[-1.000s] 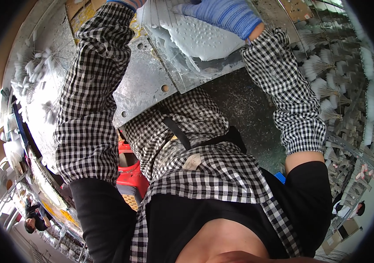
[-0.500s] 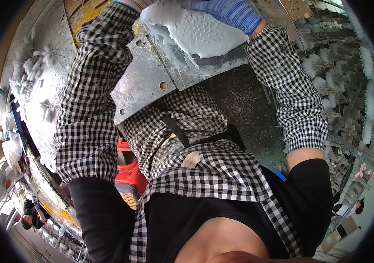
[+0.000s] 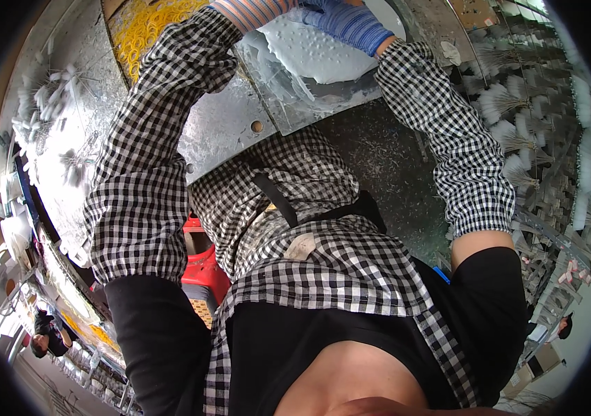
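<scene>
My left hand (image 3: 257, 10), in an orange and grey striped glove, is at the top edge, partly cut off. My right hand (image 3: 351, 25), in a blue striped glove, meets it from the right. Their fingers come together at the picture's edge and look closed; whatever is between them is hidden. Just below the hands spreads a thick white paste (image 3: 320, 52), bumpy on top and ragged at its near left edge. It lies on a metal plate (image 3: 295, 121) smeared with the same white.
Yellow rubber bands (image 3: 150, 35) lie in a heap at the far left. White-tipped wire brushes (image 3: 53, 97) rest on the metal table (image 3: 216, 128). More brushes (image 3: 514, 111) crowd the right side. A red stool (image 3: 205, 270) stands below. Two people are in the background.
My left hand has moved right and my right hand left, bringing them together. The blurred white bristles near my left hand no longer show. More of the rubber bands is visible.
</scene>
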